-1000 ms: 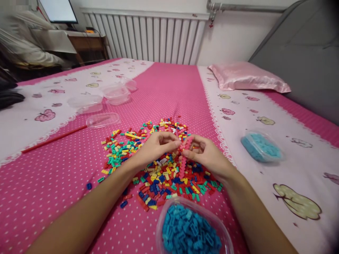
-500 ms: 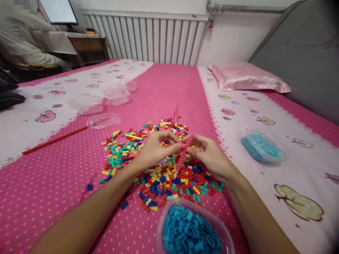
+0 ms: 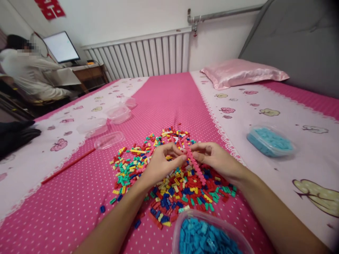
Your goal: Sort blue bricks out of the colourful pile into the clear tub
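Left hand [image 3: 161, 164] and right hand [image 3: 218, 162] each pinch the pink brick strip [image 3: 197, 167], fingers closed on it, above the brick pile [image 3: 169, 187] mid-bed. Bare bedspread [image 3: 66, 197] spreads leftward; a blue-brick tub [image 3: 201, 212] crowds the near edge.

Bare forearms [image 3: 119, 218] — bare hands [image 3: 161, 165] [image 3: 219, 162]

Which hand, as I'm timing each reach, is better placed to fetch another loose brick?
Probably the left hand: it and the right hand both pinch the pink brick strip, but most loose bricks spread on its side.
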`<state>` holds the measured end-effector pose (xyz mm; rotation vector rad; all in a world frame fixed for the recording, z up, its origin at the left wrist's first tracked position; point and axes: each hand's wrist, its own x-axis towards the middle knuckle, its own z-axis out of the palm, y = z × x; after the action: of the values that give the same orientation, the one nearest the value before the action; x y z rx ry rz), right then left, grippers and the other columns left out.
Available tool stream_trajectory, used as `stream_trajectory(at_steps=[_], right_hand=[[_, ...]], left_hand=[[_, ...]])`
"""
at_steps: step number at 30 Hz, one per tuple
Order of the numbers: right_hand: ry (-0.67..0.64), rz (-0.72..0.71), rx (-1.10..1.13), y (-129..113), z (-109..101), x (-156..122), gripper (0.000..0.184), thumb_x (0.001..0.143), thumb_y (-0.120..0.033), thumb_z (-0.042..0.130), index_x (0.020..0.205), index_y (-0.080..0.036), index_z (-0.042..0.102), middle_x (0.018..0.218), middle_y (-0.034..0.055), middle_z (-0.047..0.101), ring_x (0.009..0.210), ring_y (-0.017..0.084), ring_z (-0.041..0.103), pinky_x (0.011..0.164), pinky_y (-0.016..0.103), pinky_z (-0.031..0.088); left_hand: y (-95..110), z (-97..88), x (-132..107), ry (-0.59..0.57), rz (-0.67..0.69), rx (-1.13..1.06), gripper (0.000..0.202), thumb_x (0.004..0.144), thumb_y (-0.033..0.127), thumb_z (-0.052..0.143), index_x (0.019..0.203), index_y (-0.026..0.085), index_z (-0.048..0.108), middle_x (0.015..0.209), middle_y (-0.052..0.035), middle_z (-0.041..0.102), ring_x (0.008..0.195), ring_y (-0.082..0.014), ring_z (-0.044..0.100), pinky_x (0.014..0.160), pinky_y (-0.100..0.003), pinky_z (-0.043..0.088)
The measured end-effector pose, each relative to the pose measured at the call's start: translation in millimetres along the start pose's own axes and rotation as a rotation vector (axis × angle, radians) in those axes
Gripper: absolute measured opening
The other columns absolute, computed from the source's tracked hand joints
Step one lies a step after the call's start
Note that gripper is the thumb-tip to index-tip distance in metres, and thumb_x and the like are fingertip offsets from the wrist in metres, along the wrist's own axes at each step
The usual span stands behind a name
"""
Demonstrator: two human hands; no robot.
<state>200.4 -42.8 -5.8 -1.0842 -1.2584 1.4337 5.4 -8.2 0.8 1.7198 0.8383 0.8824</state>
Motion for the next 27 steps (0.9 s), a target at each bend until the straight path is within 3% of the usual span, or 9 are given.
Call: stream_trajectory(at_steps=[5,12,18,22,24,27], right_hand=[[-0.097,0.012,0.077,-1,-6,-3,0.039,0.070,-0.052,0.085,0.093,-0.021,0.076,0.086,0.0026,0.075,0.081,0.018,0.066,0.077,0.031,0.050],[-0.226,0.081,0.217,2,-15,-4,0.029,0.077,-0.042,0.082,0.094,-0.019,0.076,0.082,0.0010,0.074,0.076,0.014,0.068,0.072,0.025,0.052],[-0.453,0.168,0.277,2,-28,-6,0.030,0.079,-0.043,0.080,0.088,-0.015,0.076,0.074,0.0021,0.072,0.069,0.014,0.068,0.070,0.026,0.054],[-0.470,0.183,0.266,1,-31,-6,0.028,0.080,-0.043,0.079,0.085,-0.016,0.074,0.073,0.0027,0.073,0.065,0.015,0.068,0.068,0.028,0.054],[-0.458,0.167,0.244,3,-31,-6,0.026,0.081,-0.041,0.078,0.086,-0.016,0.074,0.075,0.0026,0.073,0.067,0.015,0.068,0.071,0.028,0.054],[-0.395,0.121,0.161,6,-30,-4,0.027,0.084,-0.040,0.076,0.096,-0.016,0.073,0.080,0.0017,0.073,0.073,0.014,0.069,0.074,0.027,0.053]], left_hand=[[2,7.9,-2,-0.083,-0.120,-0.201,0.033,0.077,0.039,0.081,0.078,0.016,0.057,0.074,-0.0046,0.072,0.070,-0.0164,0.070,0.069,-0.026,0.052],[7,12.8,-4,-0.150,-0.137,-0.259,0.034,0.074,0.034,0.085,0.080,0.016,0.057,0.076,-0.0029,0.073,0.073,-0.0155,0.073,0.070,-0.024,0.053],[5,17.6,-10,-0.351,-0.176,-0.293,0.028,0.090,0.037,0.071,0.097,0.021,0.049,0.084,-0.0058,0.079,0.088,-0.0186,0.076,0.078,-0.025,0.054],[3,18.0,-12,-0.399,-0.186,-0.311,0.037,0.090,0.040,0.070,0.108,0.024,0.042,0.085,-0.0055,0.079,0.087,-0.0190,0.076,0.079,-0.027,0.054],[3,17.7,-12,-0.373,-0.187,-0.275,0.037,0.092,0.040,0.068,0.112,0.025,0.040,0.086,-0.0055,0.079,0.087,-0.0193,0.076,0.081,-0.028,0.054],[5,16.7,-11,-0.321,-0.152,-0.174,0.047,0.094,0.039,0.065,0.131,0.026,0.039,0.089,-0.0058,0.078,0.089,-0.0198,0.075,0.083,-0.030,0.054]])
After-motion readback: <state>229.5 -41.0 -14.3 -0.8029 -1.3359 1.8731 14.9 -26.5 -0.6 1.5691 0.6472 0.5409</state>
